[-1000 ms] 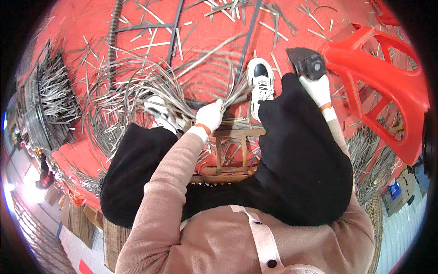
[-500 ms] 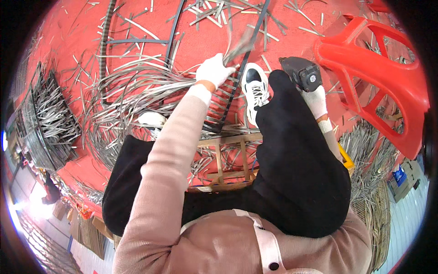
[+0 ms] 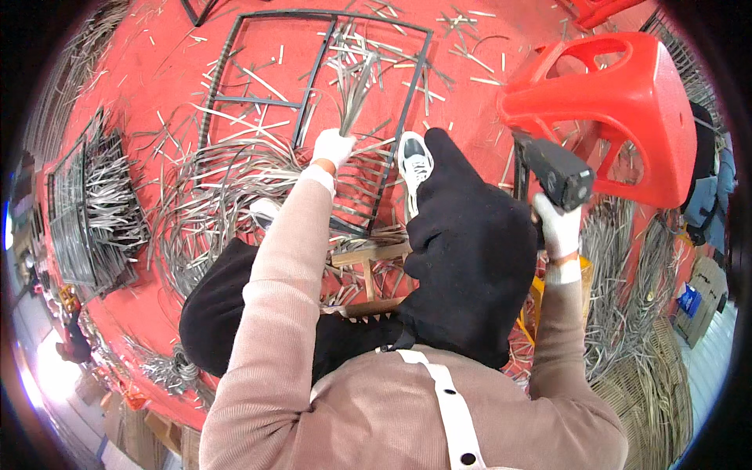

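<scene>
My left hand (image 3: 333, 147), in a white glove, is stretched forward and grips a bunch of flat grey strips (image 3: 354, 82) that fan upward over a dark metal frame (image 3: 313, 17) lying on the red floor. The lower part of that frame is woven with strips near my white shoe (image 3: 413, 160). My right hand (image 3: 558, 229), also gloved, holds a black power tool (image 3: 558, 174) raised beside my right knee, close to a red plastic stool (image 3: 619, 102).
Loose grey strips (image 3: 219, 196) lie in a tangle on the floor at left. Stacked woven panels (image 3: 98, 207) sit at far left. A small wooden stool (image 3: 368, 262) is under me. More strip bundles (image 3: 619, 274) lie at right.
My left hand has reached forward and upward with the bunch of strips. My right hand has lifted the black tool and drawn it right. The view has tilted, showing the whole frame.
</scene>
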